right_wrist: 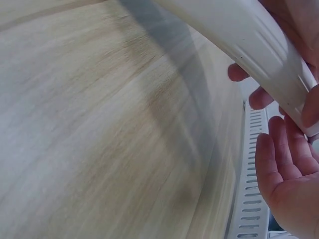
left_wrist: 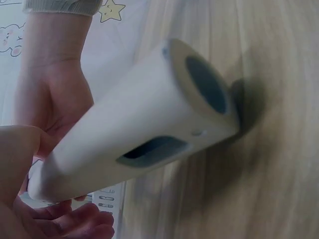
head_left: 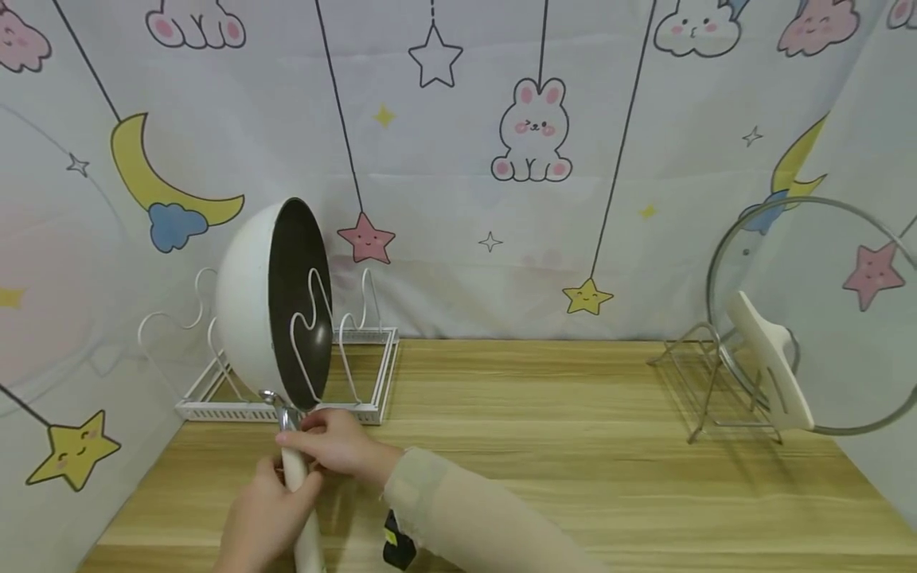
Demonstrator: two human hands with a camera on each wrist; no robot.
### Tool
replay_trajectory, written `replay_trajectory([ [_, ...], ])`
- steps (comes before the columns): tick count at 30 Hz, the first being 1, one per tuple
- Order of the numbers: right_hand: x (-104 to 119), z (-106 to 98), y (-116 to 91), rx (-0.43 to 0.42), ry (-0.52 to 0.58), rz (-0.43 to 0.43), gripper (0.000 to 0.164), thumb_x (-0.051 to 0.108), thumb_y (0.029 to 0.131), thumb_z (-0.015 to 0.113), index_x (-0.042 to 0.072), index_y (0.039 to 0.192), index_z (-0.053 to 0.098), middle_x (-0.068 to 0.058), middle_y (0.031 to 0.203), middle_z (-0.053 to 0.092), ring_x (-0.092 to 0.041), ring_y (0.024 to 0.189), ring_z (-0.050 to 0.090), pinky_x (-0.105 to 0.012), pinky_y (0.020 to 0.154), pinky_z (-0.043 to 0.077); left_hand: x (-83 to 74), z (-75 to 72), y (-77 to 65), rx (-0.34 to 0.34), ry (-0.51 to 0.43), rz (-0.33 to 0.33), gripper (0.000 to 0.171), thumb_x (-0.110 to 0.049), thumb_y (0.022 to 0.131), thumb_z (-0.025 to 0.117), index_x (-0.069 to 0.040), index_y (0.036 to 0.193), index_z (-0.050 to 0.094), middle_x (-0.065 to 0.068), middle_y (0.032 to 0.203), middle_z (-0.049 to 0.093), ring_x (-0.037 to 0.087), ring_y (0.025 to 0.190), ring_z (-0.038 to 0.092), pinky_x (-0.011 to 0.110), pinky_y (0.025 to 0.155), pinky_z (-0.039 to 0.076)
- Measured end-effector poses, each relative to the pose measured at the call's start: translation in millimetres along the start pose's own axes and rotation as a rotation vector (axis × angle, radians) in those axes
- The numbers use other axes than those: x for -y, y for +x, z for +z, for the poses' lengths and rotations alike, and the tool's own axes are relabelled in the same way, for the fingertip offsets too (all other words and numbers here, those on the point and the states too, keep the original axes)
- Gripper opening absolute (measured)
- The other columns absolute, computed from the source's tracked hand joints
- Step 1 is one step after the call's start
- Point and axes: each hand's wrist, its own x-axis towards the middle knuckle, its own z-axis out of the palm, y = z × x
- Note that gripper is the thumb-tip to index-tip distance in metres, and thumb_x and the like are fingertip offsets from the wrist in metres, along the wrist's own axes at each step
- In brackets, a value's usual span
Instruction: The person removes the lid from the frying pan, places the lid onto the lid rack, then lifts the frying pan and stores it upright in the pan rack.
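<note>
A deep frying pan [head_left: 243, 302], white outside and dark inside, stands on its side in a white wire rack [head_left: 387, 374] in the head view. Its cream handle [head_left: 308, 545] slopes down toward me. My left hand [head_left: 268, 509] grips the handle along its upper part. Just above it, my right hand [head_left: 344, 442] holds the handle near its metal collar, thumb on top. In the right wrist view the right hand's fingers [right_wrist: 281, 149] lie under the handle's neck. The left wrist view shows the handle's slotted end [left_wrist: 204, 84] over the wooden tabletop.
On the right, a large glass lid [head_left: 719, 247] with a cream handle [head_left: 770, 362] leans in a wire stand [head_left: 705, 398]. A black object [head_left: 397, 545] with a yellow mark shows under the right sleeve [head_left: 494, 509]. Behind hangs a printed cloth [head_left: 458, 175].
</note>
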Motion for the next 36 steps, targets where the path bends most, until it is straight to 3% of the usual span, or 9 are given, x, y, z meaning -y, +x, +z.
replay_trajectory([
  [3,0,-1,-1,0.017,0.003,-0.020,0.022,0.022,0.082,0.072,0.005,0.093,0.064,-0.002,0.076,0.070,-0.005,0.061,0.059,-0.018,0.054,0.050,-0.9,-4.2,0.3,0.009,0.002,0.002,0.072,-0.049,0.086,0.059,0.008,0.126,0.041,0.019,0.106,0.065,0.024,0.080,0.063,0.033,0.062,0.046],
  [6,0,-2,-2,0.029,0.014,-0.024,0.022,0.019,0.083,0.070,0.002,0.097,0.065,-0.005,0.078,0.071,-0.006,0.062,0.060,-0.019,0.055,0.051,-3.0,-6.9,0.1,0.008,0.006,0.019,0.083,-0.051,0.086,0.059,0.008,0.136,0.032,0.023,0.118,0.061,0.032,0.092,0.063,0.040,0.070,0.049],
  [9,1,-4,-4,0.034,-0.013,-0.033,0.025,0.019,0.085,0.069,0.001,0.102,0.065,-0.006,0.080,0.070,-0.007,0.063,0.062,-0.019,0.056,0.052,-4.9,-7.4,0.8,-0.005,0.008,0.052,0.088,-0.047,0.086,0.061,0.009,0.142,0.023,0.029,0.128,0.052,0.045,0.106,0.057,0.052,0.082,0.048],
  [13,3,-9,-6,0.056,-0.077,-0.056,0.031,0.022,0.087,0.067,0.001,0.109,0.064,-0.005,0.082,0.071,-0.006,0.063,0.062,-0.019,0.057,0.052,-5.1,-5.4,2.4,-0.017,0.017,0.104,0.092,-0.038,0.084,0.064,0.009,0.146,0.015,0.036,0.137,0.038,0.051,0.119,0.045,0.062,0.093,0.040],
  [16,4,-14,-8,0.078,-0.191,-0.103,0.033,0.028,0.088,0.064,0.006,0.113,0.065,-0.001,0.089,0.071,-0.003,0.071,0.062,-0.017,0.063,0.051,-4.1,-3.6,2.2,-0.035,0.031,0.147,0.098,-0.035,0.082,0.067,0.008,0.147,0.009,0.039,0.139,0.032,0.052,0.121,0.041,0.064,0.096,0.037],
  [22,6,-25,-12,0.143,-0.494,-0.216,0.040,0.042,0.095,0.050,0.018,0.126,0.060,0.006,0.118,0.066,-0.003,0.103,0.060,-0.016,0.085,0.046,-4.8,-2.3,0.3,-0.060,0.068,0.193,0.109,-0.039,0.080,0.070,0.007,0.148,-0.001,0.040,0.144,0.021,0.056,0.125,0.035,0.067,0.097,0.034],
  [28,4,-31,-16,0.199,-0.659,-0.302,0.047,0.045,0.099,0.038,0.020,0.137,0.050,0.004,0.135,0.055,-0.009,0.121,0.054,-0.021,0.099,0.042,-5.6,-1.2,-1.5,-0.101,0.101,0.241,0.111,-0.038,0.077,0.072,0.007,0.148,-0.001,0.039,0.146,0.017,0.058,0.125,0.032,0.070,0.095,0.033],
  [32,-1,-36,-18,0.189,-0.787,-0.360,0.053,0.049,0.100,0.030,0.020,0.142,0.043,0.003,0.142,0.049,-0.013,0.132,0.044,-0.028,0.109,0.035,-4.6,-0.2,-1.9,-0.128,0.134,0.271,0.113,-0.042,0.076,0.073,0.008,0.148,0.001,0.037,0.150,0.012,0.058,0.128,0.027,0.072,0.095,0.029],
  [36,-5,-45,-17,0.183,-0.842,-0.391,0.054,0.049,0.100,0.029,0.019,0.143,0.042,0.003,0.143,0.047,-0.015,0.133,0.043,-0.031,0.110,0.034,-5.3,0.1,-3.8,-0.143,0.177,0.297,0.117,-0.045,0.073,0.075,0.007,0.148,0.002,0.033,0.153,0.006,0.058,0.130,0.023,0.075,0.094,0.026],
])
